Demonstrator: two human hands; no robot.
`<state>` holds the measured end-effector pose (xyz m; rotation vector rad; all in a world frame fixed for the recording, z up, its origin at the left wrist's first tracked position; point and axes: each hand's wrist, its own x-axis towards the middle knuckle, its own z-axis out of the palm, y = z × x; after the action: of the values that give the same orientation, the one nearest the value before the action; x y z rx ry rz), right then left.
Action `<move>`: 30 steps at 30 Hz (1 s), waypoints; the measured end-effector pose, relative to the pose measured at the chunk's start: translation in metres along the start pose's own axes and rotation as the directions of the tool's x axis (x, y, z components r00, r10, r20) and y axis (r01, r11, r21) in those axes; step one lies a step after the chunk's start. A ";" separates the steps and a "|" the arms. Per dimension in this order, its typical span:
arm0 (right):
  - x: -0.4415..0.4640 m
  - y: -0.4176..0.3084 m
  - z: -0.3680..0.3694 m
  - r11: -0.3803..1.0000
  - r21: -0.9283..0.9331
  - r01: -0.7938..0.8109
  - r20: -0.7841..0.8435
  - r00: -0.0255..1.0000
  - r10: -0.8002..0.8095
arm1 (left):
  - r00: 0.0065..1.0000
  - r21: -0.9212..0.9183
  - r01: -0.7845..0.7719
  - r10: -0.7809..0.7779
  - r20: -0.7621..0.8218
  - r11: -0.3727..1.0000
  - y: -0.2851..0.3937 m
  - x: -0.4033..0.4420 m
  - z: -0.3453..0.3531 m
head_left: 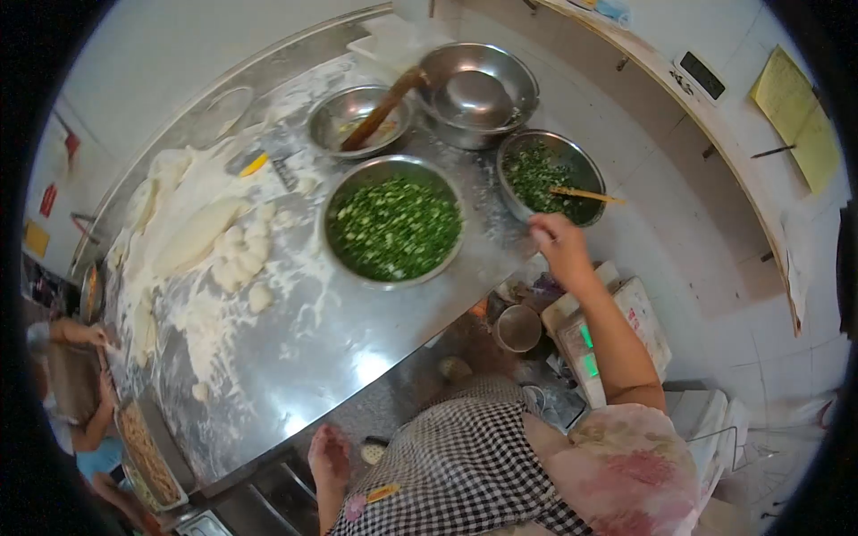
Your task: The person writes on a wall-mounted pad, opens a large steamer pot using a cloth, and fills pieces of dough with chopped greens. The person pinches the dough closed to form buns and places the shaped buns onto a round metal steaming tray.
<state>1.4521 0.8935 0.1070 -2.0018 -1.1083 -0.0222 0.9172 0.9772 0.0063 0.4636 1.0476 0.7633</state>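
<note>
At the right end of the metal table, my right hand [561, 248] is closed at the near rim of a metal bowl [583, 143], its fingers pinching the edge. Chopped greens [534, 176] lie in that bowl, and chopsticks [585, 194] rest over its side. My left hand [329, 454] hangs by the table's front edge, blurred, with no object visible in it. Between my hands, further back, stands a larger metal bowl [332, 255] full of chopped green vegetables [393, 225].
Flour and dough [198, 239] cover the left of the table [331, 357]. Behind are a bowl [317, 134] with a wooden stick [380, 116] across it and a stacked metal bowl [527, 85]. Another person's hands [94, 338] work at the far left, near a filling tray [134, 473].
</note>
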 end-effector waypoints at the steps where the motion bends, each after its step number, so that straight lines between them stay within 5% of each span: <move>1: 0.020 0.019 -0.022 0.999 -0.030 -0.028 -0.078 0.997 0.025 | 0.993 -0.090 0.029 -0.039 -0.110 0.996 0.001 -0.010 0.041; 4: 0.061 0.060 -0.067 0.978 -0.019 -0.208 -0.089 0.975 0.206 | 0.994 -0.034 0.069 -0.072 -0.084 0.997 0.006 -0.019 0.073; 5: 0.071 0.076 -0.070 0.975 -0.029 -0.220 -0.089 0.972 0.217 | 0.991 0.007 0.080 -0.080 0.105 0.997 0.000 -0.007 0.040; 9: 0.085 0.090 -0.060 0.963 -0.029 -0.266 0.127 0.955 0.268 | 0.994 0.048 0.034 -0.029 -0.106 0.998 0.010 -0.031 0.068; 12: 0.084 0.084 -0.050 0.989 -0.035 -0.146 0.334 0.931 0.149 | 0.987 -0.020 0.059 -0.061 -0.150 0.998 0.005 -0.032 0.069; 15: 0.085 0.066 -0.044 0.991 -0.074 -0.112 0.375 0.918 0.132 | 0.959 0.013 0.081 -0.075 -0.272 0.997 0.006 -0.034 0.085; 18: 0.093 0.057 -0.034 0.987 -0.158 -0.027 0.404 0.910 0.090 | 0.983 0.044 0.087 -0.078 -0.164 0.995 0.002 -0.029 0.089; 26: 0.104 0.045 -0.007 0.915 -0.381 0.131 0.407 0.913 0.039 | 0.969 0.013 0.088 -0.082 -0.233 0.996 -0.009 -0.036 0.096; 30: 0.118 0.055 -0.020 0.983 -0.022 -0.180 0.423 0.889 0.172 | 0.967 0.004 0.094 -0.090 -0.239 0.996 -0.013 -0.039 0.096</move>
<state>1.5699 0.9479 0.1289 -2.1408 -1.1761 0.5420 0.9972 0.9400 0.0630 0.3383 1.2917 0.7411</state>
